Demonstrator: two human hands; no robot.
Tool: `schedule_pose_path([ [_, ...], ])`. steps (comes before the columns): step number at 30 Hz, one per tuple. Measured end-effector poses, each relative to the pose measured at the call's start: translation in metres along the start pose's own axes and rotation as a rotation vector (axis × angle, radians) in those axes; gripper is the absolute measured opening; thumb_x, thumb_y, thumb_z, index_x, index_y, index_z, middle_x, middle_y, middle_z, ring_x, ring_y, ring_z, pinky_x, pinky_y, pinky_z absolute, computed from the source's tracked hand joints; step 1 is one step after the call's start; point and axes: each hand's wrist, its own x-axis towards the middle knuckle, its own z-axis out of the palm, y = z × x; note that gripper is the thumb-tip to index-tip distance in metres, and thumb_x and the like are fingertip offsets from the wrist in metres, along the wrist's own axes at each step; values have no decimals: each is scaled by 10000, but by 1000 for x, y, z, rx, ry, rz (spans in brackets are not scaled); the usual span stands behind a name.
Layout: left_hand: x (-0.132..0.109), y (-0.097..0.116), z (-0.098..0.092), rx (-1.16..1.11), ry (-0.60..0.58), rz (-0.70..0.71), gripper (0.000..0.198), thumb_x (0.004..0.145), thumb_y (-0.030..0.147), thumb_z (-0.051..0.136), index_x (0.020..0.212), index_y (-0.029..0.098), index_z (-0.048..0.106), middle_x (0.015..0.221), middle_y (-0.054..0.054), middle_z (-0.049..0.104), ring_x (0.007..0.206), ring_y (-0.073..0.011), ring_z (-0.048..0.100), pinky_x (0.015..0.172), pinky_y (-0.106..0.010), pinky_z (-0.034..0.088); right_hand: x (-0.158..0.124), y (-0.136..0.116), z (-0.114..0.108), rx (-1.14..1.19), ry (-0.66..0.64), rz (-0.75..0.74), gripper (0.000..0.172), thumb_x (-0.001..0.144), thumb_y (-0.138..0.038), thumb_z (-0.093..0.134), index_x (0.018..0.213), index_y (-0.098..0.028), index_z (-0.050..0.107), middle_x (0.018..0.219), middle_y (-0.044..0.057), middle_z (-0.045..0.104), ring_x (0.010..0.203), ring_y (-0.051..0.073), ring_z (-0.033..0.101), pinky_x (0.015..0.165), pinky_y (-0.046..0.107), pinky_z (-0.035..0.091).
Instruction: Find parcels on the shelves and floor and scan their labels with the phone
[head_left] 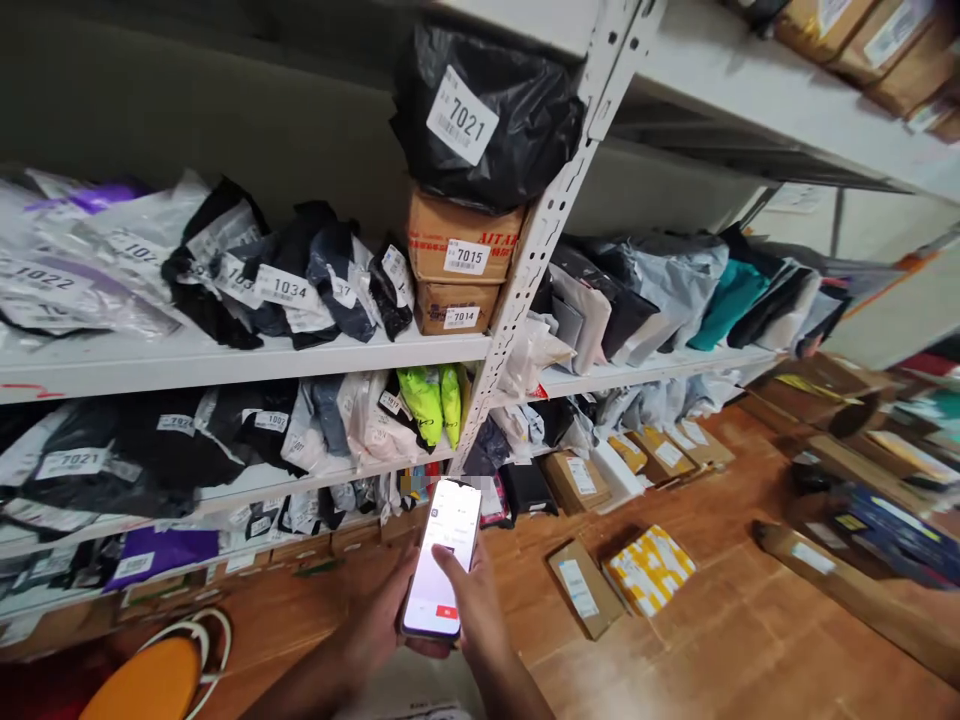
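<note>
A smartphone (442, 555) with a lit white screen is held low in the middle of the head view. My left hand (382, 620) wraps round its left edge and underside. My right hand (472, 605) rests along its right edge, with the thumb lying on the screen. In front of me stand white metal shelves (247, 355) packed with black, grey and clear parcel bags that carry numbered labels. A black bag labelled 7021 (480, 110) sits on top of two stacked cardboard boxes labelled 7015 (461, 245) and 7014 (456, 308).
A perforated shelf upright (540, 240) rises just behind the phone. Cardboard boxes and a yellow-patterned parcel (649, 568) lie on the wooden floor at the right. A long carton (840, 585) lies further right. An orange stool (154, 680) stands at the lower left.
</note>
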Motion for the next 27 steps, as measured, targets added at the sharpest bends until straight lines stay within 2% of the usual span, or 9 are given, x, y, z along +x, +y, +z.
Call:
schedule_pose_path([
  [4, -28, -20, -21, -16, -46, 0, 1039, 472, 841, 638, 1239, 152, 502, 929, -117, 721, 818, -284, 686, 636, -350, 532, -38, 16, 6, -3, -23, -31, 661, 628, -456, 739, 1199, -210, 515, 1121, 79, 700, 1059, 294, 626, 942, 420, 457],
  [7, -45, -31, -35, -43, -121, -30, 964, 590, 801, 601, 1307, 176, 446, 977, -119, 708, 827, -289, 685, 618, -365, 543, -64, 20, 4, -37, -88, -83, 538, 648, -407, 622, 1151, -222, 571, 1132, 60, 700, 1084, 285, 607, 941, 404, 446],
  [10, -64, -36, -40, -68, -157, -18, 799, 761, 639, 569, 1398, 225, 320, 1041, -105, 689, 859, -284, 680, 599, -373, 554, -85, 22, -2, -108, -126, -83, 524, 598, -313, 557, 1112, -226, 613, 1116, 51, 709, 1082, 285, 596, 943, 410, 430],
  [13, -82, -39, -41, -81, -204, -4, 697, 869, 424, 487, 1460, 242, 166, 1067, -108, 679, 864, -274, 679, 617, -386, 567, -101, 24, -6, -167, -152, -110, 521, 641, -305, 542, 1153, -228, 603, 1153, 50, 695, 1081, 271, 590, 963, 416, 408],
  [16, -90, -44, -42, -87, -238, -1, 782, 867, 293, 439, 1481, 273, -45, 1082, -111, 676, 817, -272, 687, 607, -399, 568, -112, 26, -6, -154, -178, -166, 521, 678, -283, 537, 1196, -238, 575, 1204, 39, 679, 1095, 256, 591, 963, 406, 414],
  [19, -88, -51, -45, -57, -258, 6, 856, 874, 287, 446, 1458, 306, -180, 1082, -112, 676, 809, -272, 687, 589, -390, 565, -120, 24, -5, -68, -225, -168, 561, 639, -220, 547, 1198, -266, 571, 1200, 6, 690, 1101, 252, 604, 936, 397, 447],
  [23, -81, -58, -52, -85, -354, -1, 942, 834, 298, 483, 1439, 318, -238, 1081, -92, 682, 803, -265, 687, 600, -390, 568, -127, 17, -4, -23, -277, -173, 550, 626, -188, 586, 1163, -304, 591, 1173, -31, 706, 1067, 227, 626, 905, 371, 476],
  [25, -80, -56, -51, -117, -395, -21, 1026, 739, 246, 505, 1436, 331, -243, 1123, -67, 678, 822, -266, 687, 614, -397, 573, -128, 15, -6, -46, -263, -181, 542, 622, -190, 604, 1153, -299, 599, 1150, -27, 715, 1035, 225, 633, 881, 362, 485],
  [27, -81, -51, -48, -92, -401, -38, 1078, 641, 186, 504, 1457, 334, -184, 1189, -52, 662, 877, -280, 683, 635, -396, 575, -128, 16, -8, -51, -230, -172, 600, 592, -193, 591, 1186, -274, 581, 1145, -5, 717, 1032, 246, 630, 876, 380, 481],
])
